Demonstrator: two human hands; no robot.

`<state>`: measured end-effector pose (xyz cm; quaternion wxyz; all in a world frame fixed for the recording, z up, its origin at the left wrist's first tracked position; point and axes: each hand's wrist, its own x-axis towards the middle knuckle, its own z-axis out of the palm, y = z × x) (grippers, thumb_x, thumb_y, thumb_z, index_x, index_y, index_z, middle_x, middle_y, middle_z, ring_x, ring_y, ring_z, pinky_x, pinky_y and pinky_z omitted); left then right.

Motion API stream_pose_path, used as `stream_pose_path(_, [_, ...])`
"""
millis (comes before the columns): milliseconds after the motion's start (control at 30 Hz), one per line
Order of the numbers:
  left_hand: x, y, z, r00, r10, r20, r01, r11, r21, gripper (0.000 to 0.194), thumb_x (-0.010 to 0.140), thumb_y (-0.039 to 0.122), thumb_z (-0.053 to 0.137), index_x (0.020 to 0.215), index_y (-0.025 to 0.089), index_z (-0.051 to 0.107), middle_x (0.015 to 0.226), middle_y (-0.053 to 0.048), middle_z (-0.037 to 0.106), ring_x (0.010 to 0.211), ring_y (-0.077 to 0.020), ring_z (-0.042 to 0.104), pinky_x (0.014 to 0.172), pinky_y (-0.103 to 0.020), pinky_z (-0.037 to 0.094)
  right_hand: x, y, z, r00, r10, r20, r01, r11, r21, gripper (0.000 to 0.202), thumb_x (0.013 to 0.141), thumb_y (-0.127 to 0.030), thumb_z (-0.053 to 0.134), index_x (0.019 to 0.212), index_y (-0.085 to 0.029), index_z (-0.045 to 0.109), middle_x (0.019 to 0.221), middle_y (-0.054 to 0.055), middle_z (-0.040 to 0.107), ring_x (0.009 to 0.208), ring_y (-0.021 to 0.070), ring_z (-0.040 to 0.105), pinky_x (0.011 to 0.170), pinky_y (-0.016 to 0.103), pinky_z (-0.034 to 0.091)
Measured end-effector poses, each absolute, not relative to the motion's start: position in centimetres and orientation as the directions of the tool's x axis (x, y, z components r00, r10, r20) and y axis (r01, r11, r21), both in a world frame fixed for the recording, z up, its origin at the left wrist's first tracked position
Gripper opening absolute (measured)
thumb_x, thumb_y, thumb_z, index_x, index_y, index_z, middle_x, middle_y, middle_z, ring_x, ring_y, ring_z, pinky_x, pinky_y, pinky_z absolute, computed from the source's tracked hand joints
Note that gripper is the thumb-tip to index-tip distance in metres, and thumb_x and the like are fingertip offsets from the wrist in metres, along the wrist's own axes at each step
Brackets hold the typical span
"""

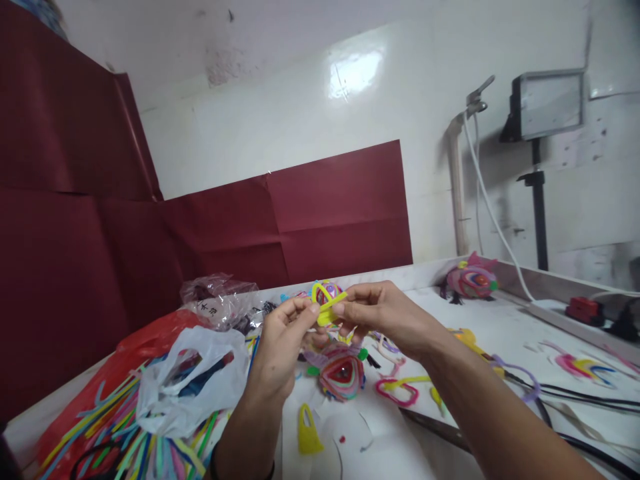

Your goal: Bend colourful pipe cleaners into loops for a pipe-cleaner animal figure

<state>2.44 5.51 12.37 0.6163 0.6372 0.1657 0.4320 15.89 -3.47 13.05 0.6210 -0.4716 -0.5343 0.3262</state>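
A bent yellow fuzzy strip (327, 308) is held up over the table between both hands. My left hand (285, 340) pinches its left side with thumb and fingers. The right side is gripped by my right hand (373, 310), thumb against the strip. Just below the hands lies a colourful fuzzy ornament (343, 371) with a red centre and green tips. Another round ornament shows partly behind the yellow strip. Nearer the camera, a yellow fuzzy piece with a loop (310, 430) rests on the white surface.
Many coloured strips (165, 453), a white plastic bag (193, 380) and a red bag (155, 333) are at the left. To the right lie a pink loop (397, 392), a glue gun (467, 341), black cables (575, 393) and a pink fish-like ornament (473, 279).
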Motion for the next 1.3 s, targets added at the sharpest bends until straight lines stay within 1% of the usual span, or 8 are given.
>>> stream_pose_path(233, [2.7, 5.5, 12.2, 0.541, 0.746, 0.387, -0.324, -0.24, 0.915, 0.021, 0.066, 0.029, 0.071, 0.073, 0.013, 0.058, 0.071, 0.001, 0.059, 0.06, -0.0091, 0.057, 0.053, -0.019, 0.05, 15.6, -3.3, 13.2, 0.274, 0.91, 0.312, 0.105, 0.294, -0.95, 0.038, 0.063, -0.048, 0.071, 0.07, -0.012, 0.063, 0.056, 0.002, 0.062, 0.054, 0.0132, 0.06, 0.048, 0.023, 0.047])
stream_pose_path(333, [2.8, 5.5, 12.1, 0.535, 0.753, 0.382, -0.317, -0.24, 0.918, 0.021, 0.066, 0.027, 0.071, 0.074, 0.013, 0.059, 0.069, 0.0, 0.062, 0.058, -0.0099, 0.059, 0.055, -0.021, 0.05, 15.5, -3.1, 13.1, 0.286, 0.91, 0.299, 0.098, 0.282, -0.954, 0.031, 0.065, -0.043, 0.069, 0.07, -0.012, 0.061, 0.055, 0.002, 0.062, 0.053, 0.0136, 0.061, 0.048, 0.023, 0.047])
stream_pose_path(433, [2.8, 5.5, 11.9, 0.518, 0.768, 0.376, -0.312, -0.24, 0.919, 0.02, 0.065, 0.026, 0.072, 0.074, 0.012, 0.06, 0.067, -0.001, 0.064, 0.058, -0.0104, 0.061, 0.057, -0.021, 0.051, 15.3, -3.0, 13.0, 0.307, 0.902, 0.304, 0.089, 0.291, -0.952, 0.021, 0.069, -0.033, 0.065, 0.069, -0.013, 0.06, 0.056, 0.002, 0.063, 0.055, 0.0136, 0.062, 0.047, 0.022, 0.048])
stream_pose_path(533, [2.8, 5.5, 11.8, 0.495, 0.784, 0.375, -0.318, -0.238, 0.918, 0.021, 0.063, 0.025, 0.074, 0.072, 0.012, 0.06, 0.065, -0.001, 0.065, 0.056, -0.0104, 0.062, 0.053, -0.018, 0.049, 15.2, -2.8, 13.0, 0.323, 0.896, 0.304, 0.06, 0.301, -0.952, 0.014, 0.07, -0.027, 0.062, 0.068, -0.014, 0.058, 0.058, 0.002, 0.063, 0.055, 0.0131, 0.062, 0.048, 0.022, 0.049])
stream_pose_path(633, [2.8, 5.5, 11.9, 0.487, 0.79, 0.372, -0.321, -0.233, 0.918, 0.02, 0.063, 0.024, 0.073, 0.073, 0.012, 0.061, 0.064, -0.001, 0.066, 0.054, -0.0105, 0.062, 0.052, -0.018, 0.048, 15.0, -2.7, 12.9, 0.336, 0.895, 0.293, 0.02, 0.304, -0.953, 0.011, 0.069, -0.025, 0.063, 0.069, -0.015, 0.057, 0.057, 0.001, 0.063, 0.055, 0.0139, 0.063, 0.049, 0.023, 0.051])
stream_pose_path(733, [2.8, 5.5, 12.0, 0.477, 0.797, 0.371, -0.328, -0.23, 0.916, 0.021, 0.063, 0.024, 0.074, 0.074, 0.012, 0.061, 0.063, -0.001, 0.067, 0.054, -0.0109, 0.063, 0.056, -0.02, 0.05, 14.9, -2.7, 12.9, 0.351, 0.889, 0.293, -0.013, 0.318, -0.948, 0.013, 0.067, -0.023, 0.065, 0.07, -0.016, 0.055, 0.057, 0.0, 0.063, 0.055, 0.0153, 0.064, 0.05, 0.025, 0.051])
stream_pose_path(967, [2.9, 5.4, 12.2, 0.458, 0.808, 0.372, -0.331, -0.233, 0.914, 0.022, 0.062, 0.024, 0.074, 0.074, 0.012, 0.061, 0.063, -0.002, 0.068, 0.055, -0.0119, 0.064, 0.057, -0.02, 0.051, 14.8, -2.6, 12.8, 0.38, 0.877, 0.295, -0.056, 0.34, -0.939, 0.015, 0.063, -0.021, 0.068, 0.064, -0.016, 0.054, 0.058, 0.001, 0.063, 0.059, 0.017, 0.066, 0.052, 0.025, 0.052])
stream_pose_path(1300, [2.6, 5.7, 11.9, 0.464, 0.798, 0.383, -0.317, -0.254, 0.914, 0.022, 0.064, 0.025, 0.073, 0.077, 0.012, 0.061, 0.064, -0.003, 0.068, 0.055, -0.0139, 0.065, 0.058, -0.023, 0.051, 14.9, -2.4, 12.8, 0.409, 0.877, 0.251, -0.107, 0.319, -0.942, 0.02, 0.057, -0.022, 0.075, 0.061, -0.015, 0.056, 0.057, 0.003, 0.065, 0.055, 0.0154, 0.065, 0.054, 0.025, 0.053])
